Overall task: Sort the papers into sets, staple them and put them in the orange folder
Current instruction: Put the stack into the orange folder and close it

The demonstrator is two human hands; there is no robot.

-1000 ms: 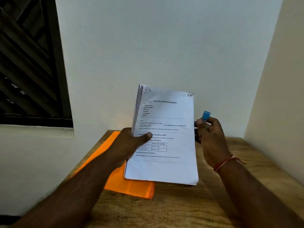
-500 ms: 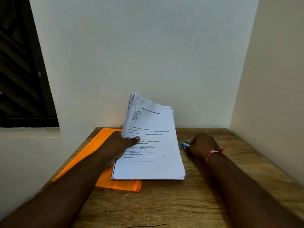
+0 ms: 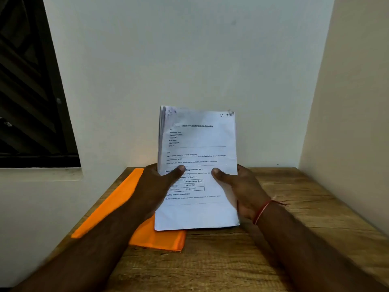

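Observation:
A stack of white printed papers (image 3: 197,144) stands nearly upright over the wooden table, its bottom edge close to the tabletop. My left hand (image 3: 156,186) grips the stack's left edge, thumb across the front page. My right hand (image 3: 240,186) grips the right edge the same way, thumb on the page. An orange folder (image 3: 130,199) lies flat on the table at the left, partly under my left arm and the papers. The blue stapler is hidden from view.
The wooden table (image 3: 221,260) fills a corner, with a white wall behind and a cream wall (image 3: 347,123) on the right. A dark window (image 3: 31,91) is at the upper left. Bare wood shows in front of and to the right of the papers.
My right hand set the blue stapler down on the table behind the papers, then came over and took hold of the stack's right edge. The stack now stands more upright.

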